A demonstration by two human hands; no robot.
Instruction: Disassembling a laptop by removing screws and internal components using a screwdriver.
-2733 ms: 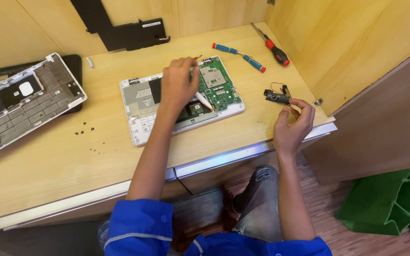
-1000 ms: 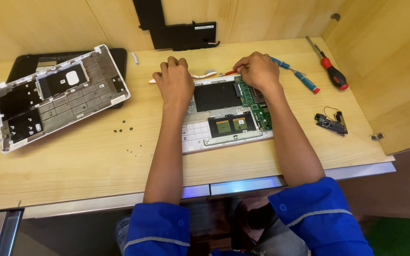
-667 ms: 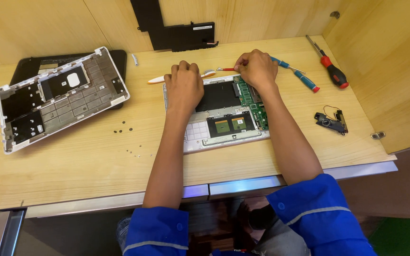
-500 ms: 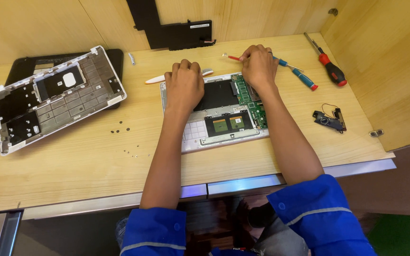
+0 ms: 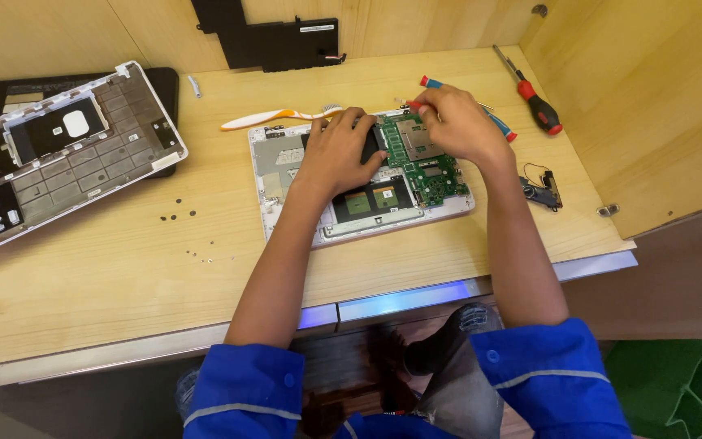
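Observation:
An open white laptop base lies on the wooden desk, with a green circuit board in its right half. My left hand rests flat on the base, fingers pressing near its upper middle. At the board's top edge, my right hand is closed around a blue-handled screwdriver, whose red and blue end sticks out past my fingers. My hands hide part of the board.
An orange and white toothbrush lies just above the base. A red and black screwdriver and a small black speaker part sit to the right. The removed keyboard cover, loose screws and a black battery lie left and behind.
My right hand moved from the toothbrush's end to the blue screwdriver and closed on it. The toothbrush now lies left of it. My left hand stayed on the base.

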